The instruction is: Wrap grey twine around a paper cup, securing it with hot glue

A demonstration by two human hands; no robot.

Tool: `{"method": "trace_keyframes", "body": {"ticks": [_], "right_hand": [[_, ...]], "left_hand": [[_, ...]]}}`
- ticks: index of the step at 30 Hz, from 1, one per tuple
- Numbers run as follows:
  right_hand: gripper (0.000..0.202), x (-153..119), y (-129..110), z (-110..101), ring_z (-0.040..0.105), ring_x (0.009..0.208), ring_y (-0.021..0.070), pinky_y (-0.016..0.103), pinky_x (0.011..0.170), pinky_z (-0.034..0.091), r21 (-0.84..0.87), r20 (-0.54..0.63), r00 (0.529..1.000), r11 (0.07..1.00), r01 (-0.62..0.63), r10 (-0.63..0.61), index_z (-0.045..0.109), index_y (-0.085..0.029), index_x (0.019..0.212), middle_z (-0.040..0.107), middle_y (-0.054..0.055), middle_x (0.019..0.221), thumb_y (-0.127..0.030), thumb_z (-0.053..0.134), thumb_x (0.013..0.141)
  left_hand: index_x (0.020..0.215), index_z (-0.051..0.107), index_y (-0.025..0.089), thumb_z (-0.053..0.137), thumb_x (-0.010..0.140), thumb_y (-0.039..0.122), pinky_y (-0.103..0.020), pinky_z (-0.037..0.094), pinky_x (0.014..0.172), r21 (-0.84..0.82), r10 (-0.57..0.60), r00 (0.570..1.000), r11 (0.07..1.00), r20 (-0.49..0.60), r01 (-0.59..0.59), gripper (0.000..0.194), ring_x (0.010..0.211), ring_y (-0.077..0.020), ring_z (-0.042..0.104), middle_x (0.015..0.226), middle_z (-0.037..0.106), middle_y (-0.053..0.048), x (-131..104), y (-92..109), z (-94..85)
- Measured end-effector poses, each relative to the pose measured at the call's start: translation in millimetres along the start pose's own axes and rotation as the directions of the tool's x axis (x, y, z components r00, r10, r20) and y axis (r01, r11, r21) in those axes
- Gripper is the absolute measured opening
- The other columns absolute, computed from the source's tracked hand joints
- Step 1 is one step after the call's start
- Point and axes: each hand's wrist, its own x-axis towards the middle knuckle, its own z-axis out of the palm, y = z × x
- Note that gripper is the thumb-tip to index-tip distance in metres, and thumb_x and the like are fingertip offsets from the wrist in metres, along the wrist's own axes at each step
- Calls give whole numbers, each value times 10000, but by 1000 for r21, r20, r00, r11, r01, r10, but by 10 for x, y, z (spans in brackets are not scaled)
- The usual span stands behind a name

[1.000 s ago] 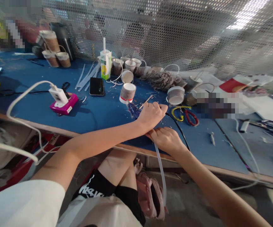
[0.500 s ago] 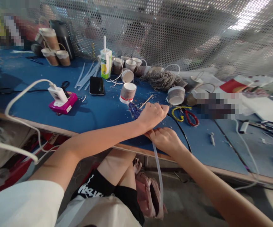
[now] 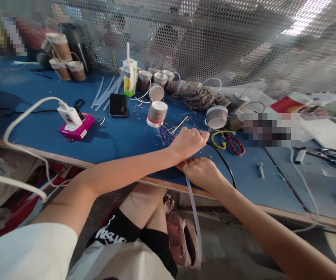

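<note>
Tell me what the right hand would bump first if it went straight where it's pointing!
Probably the left hand, at its wrist end, just ahead of the right hand. Depth is unclear, so it might slip underneath instead.

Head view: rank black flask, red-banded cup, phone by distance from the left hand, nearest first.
From the left hand:
1. Red-banded cup: just beyond the hand, slightly left.
2. Phone: flat on the desk, left of the cup.
3. Black flask: back left, behind the stacked brown cups.
</note>
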Motion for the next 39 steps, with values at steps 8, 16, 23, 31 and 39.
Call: {"method": "trace_keyframes", "body": {"ticks": [8, 16, 23, 31, 39], "right_hand": [[331, 1, 4, -34, 488, 401, 125, 276, 506, 212, 0, 21, 1000, 1000, 10, -10, 545, -160, 555, 552, 15, 420, -66, 491, 867], [352, 5, -1, -22, 481, 407, 120, 279, 507, 205, 6, 21, 1000, 1000, 6, -6, 549, -159, 542, 553, 16, 419, -95, 495, 884], [324, 17, -1, -38, 472, 401, 121, 284, 515, 180, -6, 36, 999, 1000, 20, -20, 537, -161, 536, 557, 14, 433, -38, 508, 835], [320, 26, -8, -27, 479, 400, 132, 285, 518, 179, 12, 30, 999, 1000, 14, -14, 556, -160, 559, 566, 23, 430, -49, 488, 852], [226, 17, -56, -48, 498, 413, 148, 278, 504, 196, 2, 118, 993, 1000, -7, 7, 611, -139, 615, 571, 38, 433, 1, 517, 765]], "left_hand": [[1072, 573, 27, 240, 923, -19, -283, 455, 717, -9, 22, 1000, 1000, 14, -22, 367, 804, -182, 691, 868, 691, -170, -1, -6, -11], [1088, 574, 54, 225, 902, -32, -302, 477, 706, -7, 43, 999, 999, 28, -43, 404, 807, -207, 698, 868, 692, -172, 19, -3, 10], [1112, 560, 64, 212, 898, -30, -314, 459, 713, -25, 52, 998, 998, 44, -51, 420, 808, -216, 688, 886, 686, -181, 22, 5, -9], [1109, 557, 80, 259, 915, -11, -296, 448, 719, -25, 71, 995, 997, 71, -70, 367, 809, -190, 680, 892, 682, -162, 44, 0, 4], [1130, 572, 72, 214, 888, -38, -311, 468, 716, -32, 75, 994, 997, 85, -72, 445, 813, -203, 698, 899, 697, -186, 16, -10, -85]]}}
